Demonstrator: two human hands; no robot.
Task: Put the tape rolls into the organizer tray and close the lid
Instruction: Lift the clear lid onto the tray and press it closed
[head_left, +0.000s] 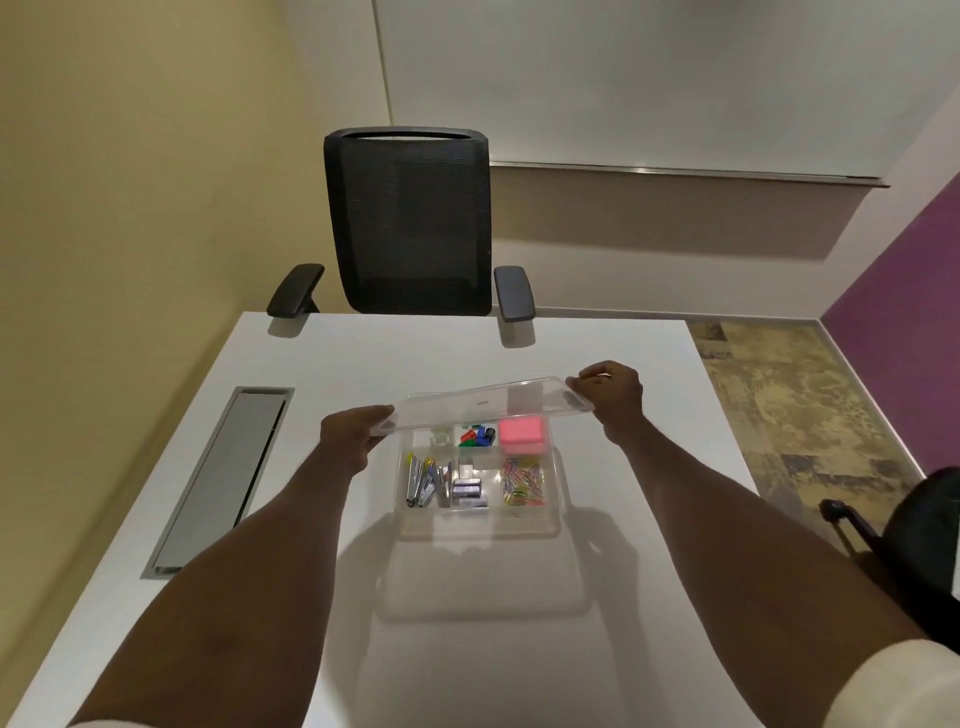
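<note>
A clear plastic organizer tray sits on the white table, divided into compartments. In its far left compartment lies a clear tape roll. Other compartments hold coloured clips, a pink block, staplers and staples, and coloured paper clips. A clear lid hovers flat just above the tray's far half. My left hand grips the lid's left end and my right hand grips its right end.
A black mesh office chair stands at the table's far edge. A grey cable hatch is set into the table at the left. Another dark chair part shows at the right edge.
</note>
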